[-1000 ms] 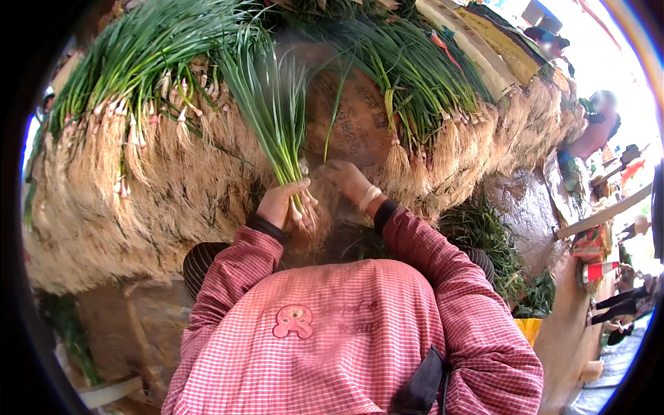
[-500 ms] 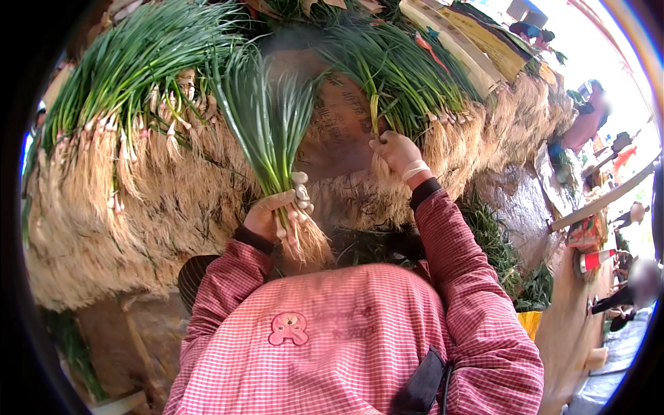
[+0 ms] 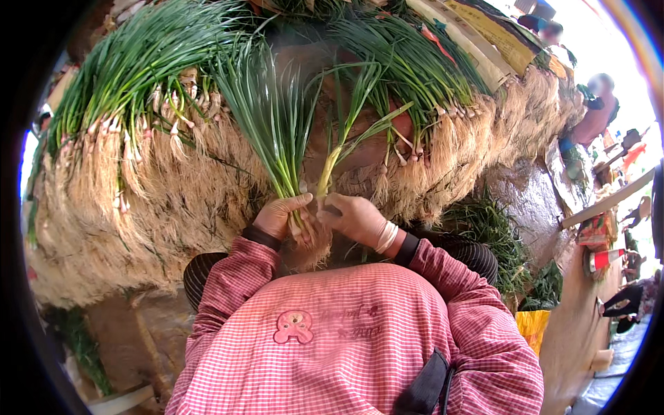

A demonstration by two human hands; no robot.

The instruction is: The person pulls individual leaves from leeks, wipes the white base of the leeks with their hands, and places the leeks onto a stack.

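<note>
My left hand is closed around a bunch of green onions, leaves up, pale bulbs and stringy roots hanging below the fingers. Close beside it, my right hand pinches one more green onion low on its stalk. That one has a yellowish lower stem, and its leaves spread toward the upper right. Both sets of fingertips nearly meet at the bulbs, where the exact contact is hidden. A large heap of green onions lies far left, its tan roots facing me; a smaller pile lies far right.
Matted tan roots line the near edge of the heap. Loose green leaves are strewn at the right beside a yellow bag. Flattened cardboard lies behind the right pile. Farther right stand a traffic cone and other people.
My right hand has come back from the right pile toward my left hand, bringing a single green onion. The left hand keeps its bunch in nearly the same place.
</note>
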